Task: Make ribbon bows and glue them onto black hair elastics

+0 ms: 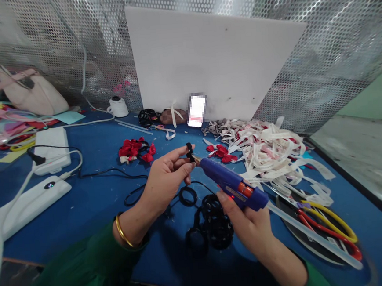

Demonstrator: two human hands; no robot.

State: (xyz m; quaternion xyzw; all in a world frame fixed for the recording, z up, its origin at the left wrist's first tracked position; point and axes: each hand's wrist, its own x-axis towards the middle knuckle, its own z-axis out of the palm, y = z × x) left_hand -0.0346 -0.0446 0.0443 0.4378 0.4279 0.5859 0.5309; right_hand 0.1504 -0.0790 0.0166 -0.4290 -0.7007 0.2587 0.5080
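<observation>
My left hand (167, 175) pinches a small black band (189, 152) above the middle of the blue table (95, 146). In my right hand (250, 226) is a blue glue gun (227, 180) with a clear glue stick (313, 234) coming out of its back. The gun's nozzle points left and meets the lower end of the black band at my left fingertips. Beneath my hands lies a pile of black hair bands (215, 222). Red fabric bows (134, 149) lie left of my left hand, and more red bows (223, 153) sit beyond the gun.
White ribbons (270, 147) are heaped at the back right. Scissors with yellow and red handles (333, 224) lie at the right. A lit phone (197, 111) leans on a white board (204, 58). At the left are a power strip (27, 208), cables and a handbag (35, 91).
</observation>
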